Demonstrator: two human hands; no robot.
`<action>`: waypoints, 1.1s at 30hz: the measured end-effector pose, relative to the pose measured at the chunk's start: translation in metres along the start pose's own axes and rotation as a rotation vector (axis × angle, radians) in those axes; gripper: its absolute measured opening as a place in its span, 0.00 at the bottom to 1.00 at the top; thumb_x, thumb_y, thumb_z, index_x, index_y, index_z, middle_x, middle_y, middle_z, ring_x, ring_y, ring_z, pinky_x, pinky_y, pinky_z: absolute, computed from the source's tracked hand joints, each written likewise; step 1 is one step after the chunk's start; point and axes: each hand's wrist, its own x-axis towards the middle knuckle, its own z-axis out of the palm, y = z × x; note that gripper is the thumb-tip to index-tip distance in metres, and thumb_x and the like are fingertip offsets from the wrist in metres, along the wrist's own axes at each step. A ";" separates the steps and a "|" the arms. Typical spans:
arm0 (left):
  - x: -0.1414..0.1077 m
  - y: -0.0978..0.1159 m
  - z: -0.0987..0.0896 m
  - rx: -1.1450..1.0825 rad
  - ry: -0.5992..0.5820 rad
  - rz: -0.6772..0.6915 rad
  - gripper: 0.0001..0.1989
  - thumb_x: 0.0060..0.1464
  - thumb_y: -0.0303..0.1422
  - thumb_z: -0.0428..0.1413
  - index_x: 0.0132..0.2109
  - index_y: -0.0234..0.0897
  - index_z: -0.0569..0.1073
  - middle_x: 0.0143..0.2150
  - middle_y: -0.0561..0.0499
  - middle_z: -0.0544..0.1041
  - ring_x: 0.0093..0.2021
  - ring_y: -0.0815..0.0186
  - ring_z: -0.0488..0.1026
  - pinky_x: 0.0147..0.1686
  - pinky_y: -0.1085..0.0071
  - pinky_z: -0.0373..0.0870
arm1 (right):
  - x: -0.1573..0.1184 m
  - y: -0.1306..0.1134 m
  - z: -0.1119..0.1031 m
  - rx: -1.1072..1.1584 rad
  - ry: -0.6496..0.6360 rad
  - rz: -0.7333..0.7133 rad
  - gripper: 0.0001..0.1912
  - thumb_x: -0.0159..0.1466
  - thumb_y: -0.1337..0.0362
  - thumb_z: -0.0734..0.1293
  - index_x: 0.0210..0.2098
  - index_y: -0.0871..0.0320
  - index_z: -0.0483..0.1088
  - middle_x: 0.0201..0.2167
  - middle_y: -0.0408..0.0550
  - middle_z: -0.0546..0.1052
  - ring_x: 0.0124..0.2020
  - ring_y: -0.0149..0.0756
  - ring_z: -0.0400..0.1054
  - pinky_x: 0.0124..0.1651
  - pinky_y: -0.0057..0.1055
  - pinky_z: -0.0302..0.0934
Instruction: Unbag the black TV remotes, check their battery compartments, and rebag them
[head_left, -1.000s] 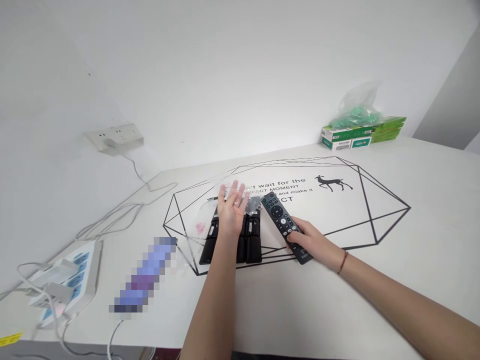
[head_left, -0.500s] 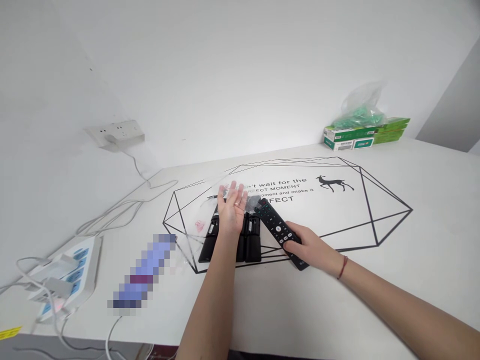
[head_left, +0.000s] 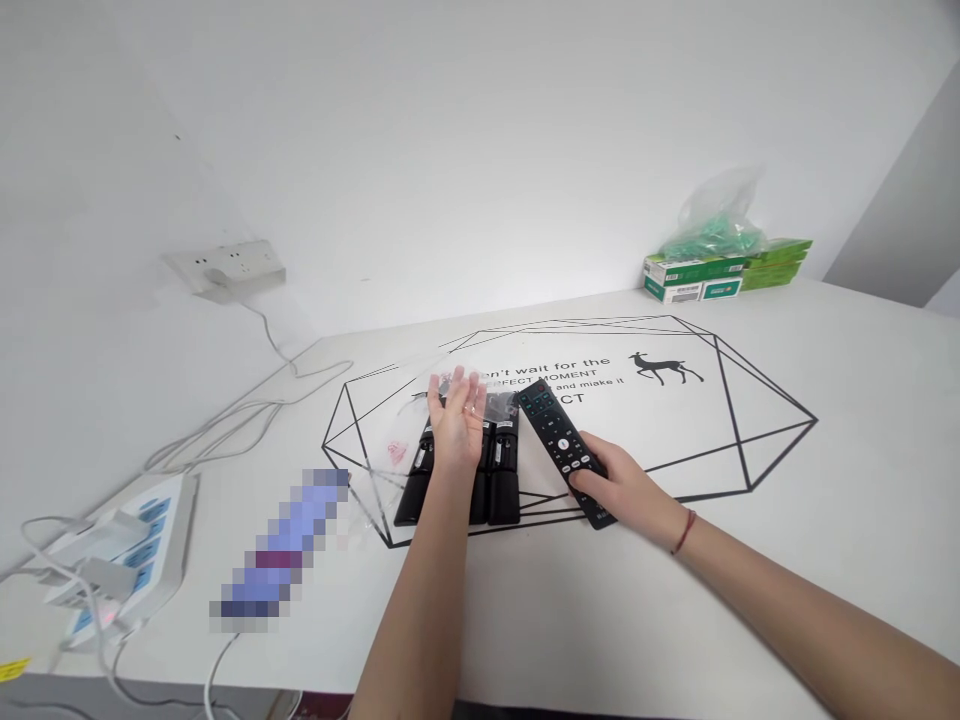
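A black remote control [head_left: 564, 444] with white and dark buttons is gripped at its lower end by my right hand [head_left: 621, 488], thumb on its face, its top end tilted up to the left. My left hand [head_left: 457, 425] is palm up with its fingers stretched and spread. Around those fingers lies thin clear plastic [head_left: 496, 405]; whether it covers them I cannot tell. Several black remotes [head_left: 503, 497], some showing battery compartments, lie side by side under my left hand and forearm, which hide part of them. Clear film with a pink print [head_left: 397, 453] is left of them.
At left are a blurred-out phone-like object [head_left: 285, 545], a power strip [head_left: 139, 560] with plugs and loose cables [head_left: 247, 420]. A wall socket [head_left: 232, 268] is above. Green-and-white boxes [head_left: 694, 272] with a plastic bag [head_left: 716, 225] on top stand at the back right.
The remote control's top end has moved slightly up and right, away from the clear plastic, and its face shows more. My left hand stays over the row, fingers spread a little differently.
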 end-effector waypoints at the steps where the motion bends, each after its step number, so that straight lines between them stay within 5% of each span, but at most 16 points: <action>1: -0.001 0.000 0.000 0.001 -0.004 -0.005 0.30 0.54 0.18 0.54 0.59 0.48 0.58 0.59 0.48 0.69 0.50 0.69 0.75 0.45 0.74 0.75 | 0.000 0.000 0.000 -0.005 -0.001 -0.001 0.03 0.54 0.68 0.59 0.30 0.56 0.62 0.25 0.39 0.65 0.28 0.32 0.59 0.30 0.29 0.53; 13: -0.004 -0.002 0.002 -0.015 0.003 -0.033 0.32 0.53 0.17 0.55 0.60 0.48 0.56 0.59 0.46 0.69 0.48 0.68 0.75 0.45 0.72 0.75 | 0.000 0.001 0.001 -0.170 -0.076 -0.009 0.03 0.54 0.68 0.58 0.25 0.55 0.56 0.23 0.38 0.62 0.25 0.30 0.56 0.27 0.28 0.51; 22: -0.011 -0.015 0.003 0.065 -0.152 -0.071 0.37 0.52 0.19 0.57 0.63 0.51 0.51 0.58 0.46 0.70 0.47 0.66 0.76 0.43 0.71 0.74 | 0.001 0.004 0.001 -0.138 -0.067 -0.009 0.02 0.57 0.66 0.61 0.29 0.56 0.59 0.23 0.38 0.63 0.25 0.30 0.57 0.28 0.28 0.53; 27: -0.021 -0.023 0.007 0.130 -0.231 -0.183 0.32 0.52 0.22 0.58 0.60 0.46 0.58 0.57 0.46 0.71 0.47 0.66 0.75 0.43 0.72 0.73 | 0.001 0.004 0.001 0.105 -0.087 0.096 0.22 0.59 0.59 0.65 0.50 0.53 0.55 0.23 0.36 0.65 0.22 0.29 0.58 0.24 0.27 0.54; 33: -0.036 -0.038 0.011 0.185 -0.412 -0.359 0.24 0.50 0.24 0.59 0.54 0.38 0.66 0.44 0.46 0.78 0.40 0.66 0.76 0.40 0.71 0.72 | 0.002 0.001 -0.007 0.180 -0.004 0.102 0.35 0.56 0.57 0.70 0.56 0.52 0.48 0.24 0.35 0.66 0.23 0.30 0.60 0.26 0.27 0.55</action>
